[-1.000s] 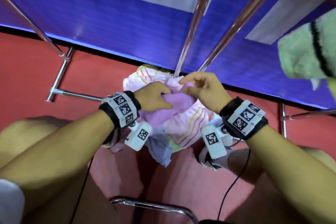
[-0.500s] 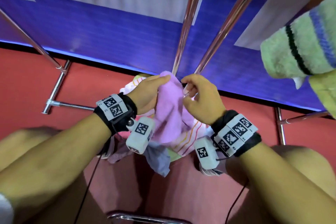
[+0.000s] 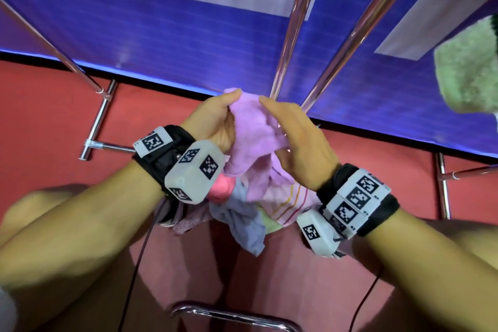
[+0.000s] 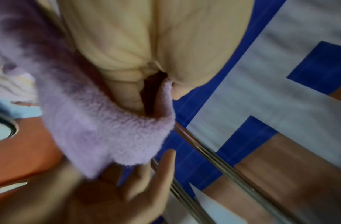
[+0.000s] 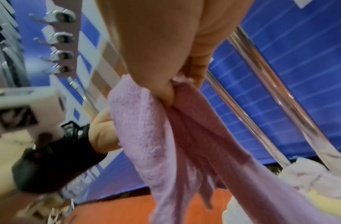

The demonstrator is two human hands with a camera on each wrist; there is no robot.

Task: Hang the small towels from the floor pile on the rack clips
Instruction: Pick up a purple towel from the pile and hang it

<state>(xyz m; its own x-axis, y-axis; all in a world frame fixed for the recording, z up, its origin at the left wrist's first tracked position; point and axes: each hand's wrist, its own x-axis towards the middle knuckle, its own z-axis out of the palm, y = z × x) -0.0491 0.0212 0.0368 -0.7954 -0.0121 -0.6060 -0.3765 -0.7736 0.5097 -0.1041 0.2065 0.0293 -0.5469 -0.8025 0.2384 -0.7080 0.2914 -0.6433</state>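
Note:
A lilac towel is held up between my two hands above the floor pile. My left hand pinches its upper left edge; the left wrist view shows thumb and fingers closed on the fluffy hem. My right hand holds the top right part, and in the right wrist view its thumb presses the cloth against the fingers. The rest of the towel hangs down towards the pile. A row of rack clips shows high at the left in the right wrist view.
Two chrome rack poles rise just behind my hands, with a blue and white wall panel behind them. A green striped towel hangs at the right. Chrome base bars lie on the red floor. My knees flank the pile.
Both hands have lifted the lilac towel off the pile and raised it towards the poles. My left wrist has turned so that its camera block faces up.

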